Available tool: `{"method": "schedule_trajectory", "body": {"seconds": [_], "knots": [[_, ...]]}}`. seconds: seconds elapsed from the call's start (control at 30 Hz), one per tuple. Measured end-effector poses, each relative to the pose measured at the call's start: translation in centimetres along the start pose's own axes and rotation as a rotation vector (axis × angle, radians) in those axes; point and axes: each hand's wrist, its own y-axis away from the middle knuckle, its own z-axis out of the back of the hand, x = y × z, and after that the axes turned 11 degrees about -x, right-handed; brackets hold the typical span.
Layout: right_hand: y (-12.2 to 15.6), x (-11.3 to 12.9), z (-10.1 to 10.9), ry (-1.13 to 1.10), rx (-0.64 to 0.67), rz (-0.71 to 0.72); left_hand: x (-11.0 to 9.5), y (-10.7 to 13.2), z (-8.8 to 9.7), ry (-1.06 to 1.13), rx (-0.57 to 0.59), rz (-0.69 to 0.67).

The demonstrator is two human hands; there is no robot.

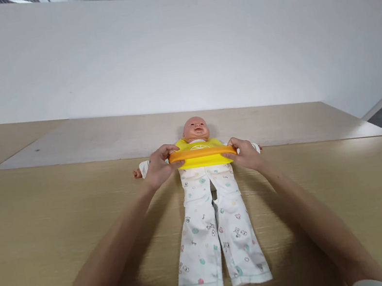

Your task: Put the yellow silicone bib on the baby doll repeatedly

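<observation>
A baby doll (195, 129) in white patterned pyjamas lies on its back on the wooden table (45, 237), feet towards me. A yellow silicone bib (202, 155) with an orange pocket rim rests on its chest. My left hand (158, 166) pinches the left end of the bib's orange rim, fingers closed on it. My right hand (245, 153) grips the right end the same way. Both arms reach straight forward on either side of the doll's legs (217, 237).
A paler board (102, 141) lies on the far part of the table behind the doll's head. A white partition wall (175, 52) rises behind the table. The table's right corner (377, 132) drops off near a grey floor.
</observation>
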Motion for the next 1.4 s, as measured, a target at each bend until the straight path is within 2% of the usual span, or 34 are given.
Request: {"method": "schedule_trajectory", "body": {"seconds": [0.23,0.47,0.67,0.87,1.0,1.17,1.4], "knots": [[-0.1,-0.4,-0.4,0.089,-0.004,-0.052,1.0,-0.3,0.6,0.015,0.025,-0.027],[0.1,-1.2,-1.1,0.139,-0.165,0.112,0.7,-0.2,1.1,0.071,0.039,-0.028],[0.3,-2.2,-2.0,0.203,-0.299,0.153,1.1,-0.2,1.1,0.067,0.040,-0.041],[0.4,-2.5,-2.6,0.331,-0.377,0.166,1.8,0.2,0.2,-0.105,-0.136,-0.202],[0.7,-2.3,-2.6,0.377,-0.376,0.170,1.9,0.5,-0.4,-0.334,-0.240,-0.200],[0.8,-2.3,-2.6,0.424,-0.365,0.216,2.1,0.5,-0.7,-0.443,-0.216,-0.295],[0.8,-2.8,-3.1,0.470,-0.425,0.446,2.2,0.7,-0.9,-0.505,-0.188,-0.427]]}}
